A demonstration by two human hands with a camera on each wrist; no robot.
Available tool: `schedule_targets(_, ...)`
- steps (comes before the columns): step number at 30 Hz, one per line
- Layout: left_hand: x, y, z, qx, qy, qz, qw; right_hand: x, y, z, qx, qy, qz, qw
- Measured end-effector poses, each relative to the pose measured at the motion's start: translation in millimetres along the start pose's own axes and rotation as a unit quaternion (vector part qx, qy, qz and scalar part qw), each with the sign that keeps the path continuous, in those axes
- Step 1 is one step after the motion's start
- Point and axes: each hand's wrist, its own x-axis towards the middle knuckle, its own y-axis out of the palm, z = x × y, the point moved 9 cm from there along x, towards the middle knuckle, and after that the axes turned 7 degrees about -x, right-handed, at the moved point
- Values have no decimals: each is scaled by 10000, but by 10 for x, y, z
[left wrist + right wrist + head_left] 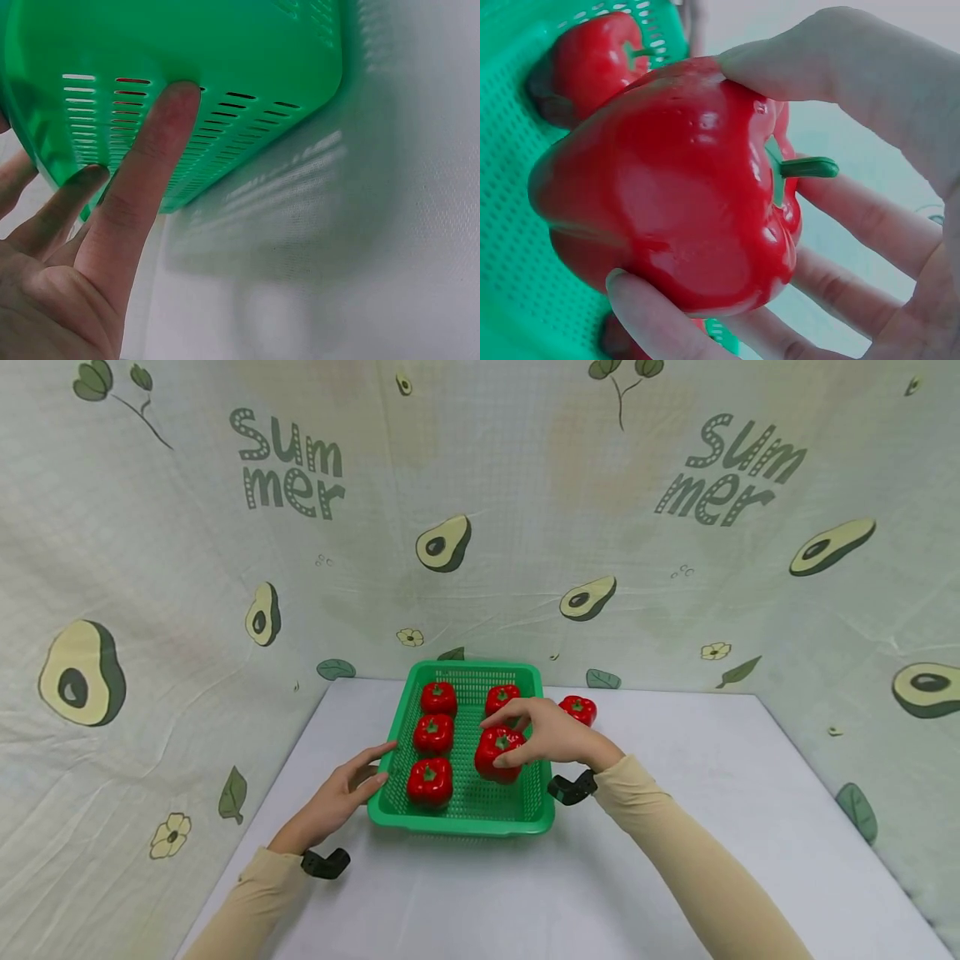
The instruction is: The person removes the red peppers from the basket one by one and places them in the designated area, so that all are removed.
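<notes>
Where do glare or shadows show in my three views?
Head view: small highlights on the red peppers; left wrist view: the shadow of the basket on the table, striped with light; right wrist view: white glints on the held pepper, pale washed-out patches beside it.

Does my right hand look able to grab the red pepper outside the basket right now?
Probably not right away: the right hand is holding another pepper over the green basket. Otherwise the way looks free; the outside pepper sits close by that hand, with nothing visible on top.
</notes>
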Motion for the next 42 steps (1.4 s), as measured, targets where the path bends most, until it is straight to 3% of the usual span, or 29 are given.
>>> schedule_targets(11,-25,15,29,9,-8,-15,10000,-110,-354,-45,-30,458,-417,9981)
schedule_targets(17,-34,18,39,2,37,0,10000,-161,-467,-89,249,639,-390,9969)
schedule_targets(23,-21,25,29,58,121,16,9999,-208,-605,-108,56,720,-571,9958)
schedule_targets(30,-11,15,29,77,32,22,10000,-258,-765,-181,271,805,-787,9933)
schedule_targets(42,-16,14,-2,42,-34,-17,10000,-352,-977,-286,28,948,-1029,9902)
